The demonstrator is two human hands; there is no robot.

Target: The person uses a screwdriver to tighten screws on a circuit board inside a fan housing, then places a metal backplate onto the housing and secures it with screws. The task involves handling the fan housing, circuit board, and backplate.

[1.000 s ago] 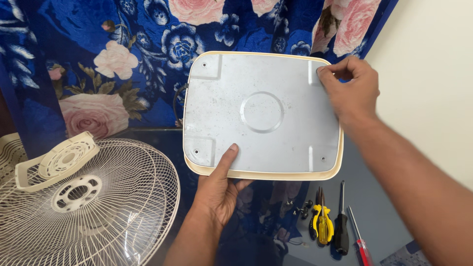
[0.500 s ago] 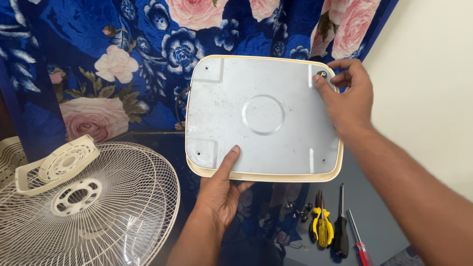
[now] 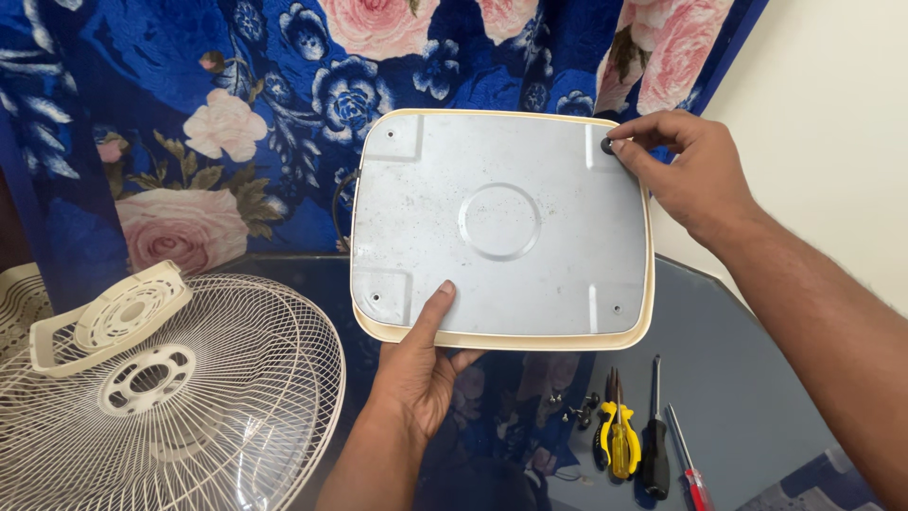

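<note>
A square fan base (image 3: 501, 227) with a grey metal underside and cream rim is held upright before me. My left hand (image 3: 421, 364) grips its lower edge, thumb lying on the metal plate. My right hand (image 3: 686, 170) is at the top right corner, fingertips pinching a small black round foot (image 3: 607, 146) against the plate. Screw holes show at the other three corners.
A cream wire fan guard (image 3: 189, 407) with a plastic ring piece (image 3: 113, 317) on it lies at lower left. Yellow-handled pliers (image 3: 619, 440), a black screwdriver (image 3: 654, 449) and a red screwdriver (image 3: 689, 473) lie on the grey table. A blue floral cloth (image 3: 236, 123) hangs behind.
The base has tilted slightly and shifted up-right in view. My right hand has moved its fingertips onto the black foot at the top right corner. The left hand keeps its grip.
</note>
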